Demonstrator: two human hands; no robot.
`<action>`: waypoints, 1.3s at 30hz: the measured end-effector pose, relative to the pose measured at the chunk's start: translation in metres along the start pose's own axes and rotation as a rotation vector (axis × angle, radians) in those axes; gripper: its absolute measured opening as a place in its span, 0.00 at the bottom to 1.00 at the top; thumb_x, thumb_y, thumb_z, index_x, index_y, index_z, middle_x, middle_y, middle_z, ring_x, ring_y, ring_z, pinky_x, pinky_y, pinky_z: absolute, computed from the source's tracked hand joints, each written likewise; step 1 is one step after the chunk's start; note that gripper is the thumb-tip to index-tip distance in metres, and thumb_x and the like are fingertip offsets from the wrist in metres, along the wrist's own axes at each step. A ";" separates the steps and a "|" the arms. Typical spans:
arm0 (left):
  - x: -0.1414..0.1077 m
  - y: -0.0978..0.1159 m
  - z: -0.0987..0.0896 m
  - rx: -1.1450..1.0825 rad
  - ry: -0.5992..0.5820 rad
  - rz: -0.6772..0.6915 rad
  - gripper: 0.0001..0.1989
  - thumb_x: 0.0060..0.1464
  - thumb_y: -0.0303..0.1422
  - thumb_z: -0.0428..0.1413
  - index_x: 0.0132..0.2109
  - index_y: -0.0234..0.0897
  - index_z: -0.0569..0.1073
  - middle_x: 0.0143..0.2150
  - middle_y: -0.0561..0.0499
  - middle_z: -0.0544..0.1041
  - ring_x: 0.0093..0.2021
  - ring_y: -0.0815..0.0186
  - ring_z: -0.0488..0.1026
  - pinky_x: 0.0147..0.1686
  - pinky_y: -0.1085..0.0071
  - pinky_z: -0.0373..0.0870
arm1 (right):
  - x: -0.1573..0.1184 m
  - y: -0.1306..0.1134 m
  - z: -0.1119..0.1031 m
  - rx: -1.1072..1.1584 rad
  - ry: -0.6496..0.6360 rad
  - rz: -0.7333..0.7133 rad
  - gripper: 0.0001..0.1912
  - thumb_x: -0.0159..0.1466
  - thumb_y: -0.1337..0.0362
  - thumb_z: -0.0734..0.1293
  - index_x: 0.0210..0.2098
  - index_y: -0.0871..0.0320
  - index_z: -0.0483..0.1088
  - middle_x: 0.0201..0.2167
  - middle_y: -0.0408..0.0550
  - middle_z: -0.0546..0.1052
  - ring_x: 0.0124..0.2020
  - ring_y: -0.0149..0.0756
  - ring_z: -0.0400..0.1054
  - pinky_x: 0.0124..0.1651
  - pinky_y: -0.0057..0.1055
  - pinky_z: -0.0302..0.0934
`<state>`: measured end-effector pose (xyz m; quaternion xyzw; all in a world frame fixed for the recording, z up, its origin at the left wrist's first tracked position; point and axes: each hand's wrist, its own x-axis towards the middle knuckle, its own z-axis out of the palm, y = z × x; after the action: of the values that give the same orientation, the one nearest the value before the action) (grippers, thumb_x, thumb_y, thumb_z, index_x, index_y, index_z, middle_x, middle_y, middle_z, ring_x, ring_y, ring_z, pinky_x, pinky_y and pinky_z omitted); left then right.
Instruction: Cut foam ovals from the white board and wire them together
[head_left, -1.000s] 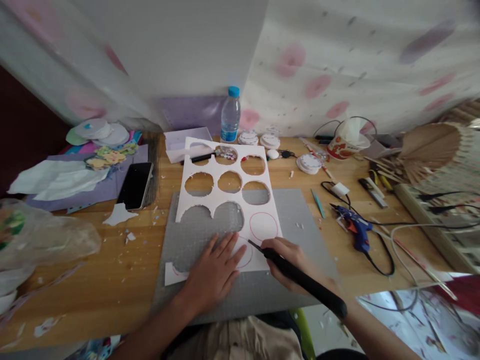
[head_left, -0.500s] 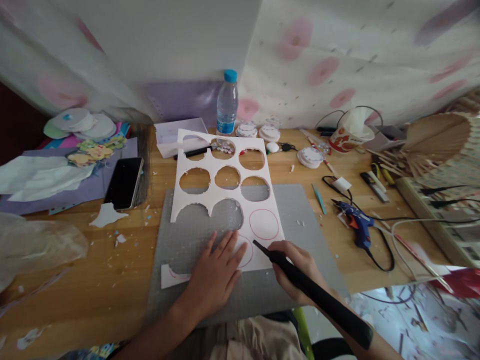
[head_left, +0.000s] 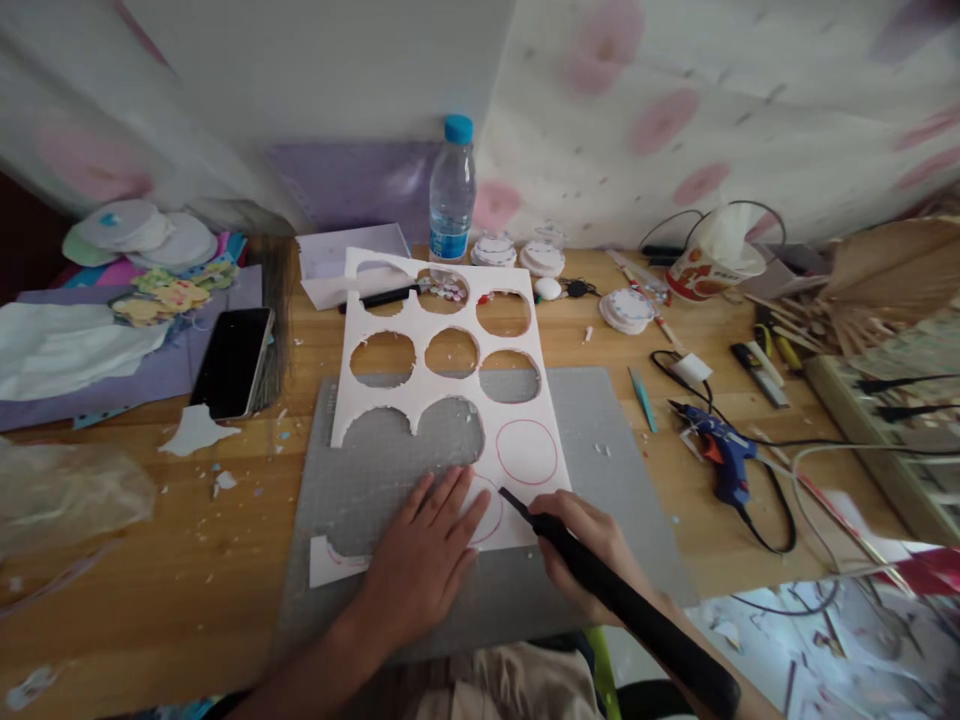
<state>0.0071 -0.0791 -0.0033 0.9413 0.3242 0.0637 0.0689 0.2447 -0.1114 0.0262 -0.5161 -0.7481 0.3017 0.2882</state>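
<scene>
A white foam sheet with several round holes lies partly on a grey cutting mat. Two red circle outlines show on its lower right part. My left hand is spread flat over the sheet's lower edge, covering part of one outline. In my right hand is a long black cutting tool, its thin tip at the sheet between the two outlines. A cut strip of the same white material sits left of my left hand.
Further back stand a water bottle and a paper cup. On the right lie a blue glue gun, cables and a teal tweezer. A phone, coloured paper and a plastic bag are on the left.
The tool's tip has shifted slightly toward the lower left outline, in my right hand. My left hand remains flat on the sheet. The whole view has moved a little.
</scene>
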 end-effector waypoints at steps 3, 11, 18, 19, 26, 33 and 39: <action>0.000 0.000 -0.001 0.023 -0.005 0.002 0.29 0.64 0.33 0.46 0.70 0.37 0.49 0.72 0.42 0.50 0.71 0.54 0.46 0.66 0.54 0.45 | 0.004 0.000 0.002 -0.013 -0.039 -0.047 0.16 0.57 0.74 0.59 0.44 0.56 0.60 0.30 0.46 0.69 0.31 0.36 0.64 0.33 0.29 0.59; 0.002 0.001 0.001 0.030 -0.024 -0.011 0.30 0.65 0.35 0.46 0.70 0.37 0.49 0.72 0.42 0.49 0.71 0.54 0.45 0.66 0.55 0.43 | 0.011 0.000 0.018 -0.010 0.066 -0.115 0.14 0.54 0.75 0.59 0.39 0.55 0.59 0.25 0.42 0.63 0.25 0.34 0.58 0.27 0.28 0.52; 0.001 0.002 0.001 0.019 -0.032 -0.047 0.29 0.65 0.35 0.46 0.70 0.39 0.50 0.72 0.43 0.50 0.71 0.56 0.45 0.66 0.56 0.41 | 0.001 -0.011 0.030 -0.058 0.193 -0.073 0.15 0.55 0.77 0.59 0.38 0.55 0.59 0.24 0.41 0.62 0.24 0.33 0.57 0.26 0.28 0.50; 0.001 0.002 0.001 0.014 -0.029 -0.050 0.28 0.65 0.36 0.46 0.69 0.39 0.51 0.72 0.44 0.50 0.71 0.56 0.45 0.66 0.56 0.41 | 0.000 -0.012 0.031 -0.069 0.199 -0.069 0.15 0.54 0.78 0.59 0.38 0.55 0.59 0.24 0.41 0.62 0.24 0.33 0.57 0.26 0.28 0.51; 0.001 0.003 -0.001 -0.008 -0.012 -0.057 0.27 0.66 0.38 0.44 0.69 0.40 0.52 0.71 0.45 0.52 0.71 0.57 0.47 0.66 0.57 0.42 | -0.005 -0.011 0.031 -0.063 0.181 -0.080 0.17 0.53 0.78 0.59 0.39 0.56 0.59 0.24 0.41 0.61 0.24 0.34 0.56 0.27 0.29 0.48; 0.003 0.002 -0.001 -0.004 -0.013 -0.060 0.27 0.66 0.38 0.44 0.69 0.40 0.52 0.71 0.45 0.53 0.71 0.58 0.48 0.66 0.57 0.44 | -0.009 -0.014 0.035 -0.090 0.171 -0.054 0.15 0.53 0.78 0.60 0.38 0.56 0.60 0.23 0.41 0.62 0.24 0.34 0.57 0.26 0.28 0.50; 0.003 0.002 0.001 0.005 -0.021 -0.057 0.27 0.66 0.38 0.44 0.69 0.41 0.52 0.71 0.45 0.53 0.71 0.58 0.46 0.66 0.56 0.43 | -0.014 -0.020 0.041 -0.096 0.315 0.011 0.13 0.56 0.75 0.60 0.41 0.57 0.62 0.23 0.42 0.65 0.22 0.33 0.61 0.24 0.27 0.55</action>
<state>0.0107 -0.0791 -0.0035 0.9324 0.3505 0.0513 0.0717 0.2062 -0.1366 0.0128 -0.5744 -0.7042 0.1825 0.3753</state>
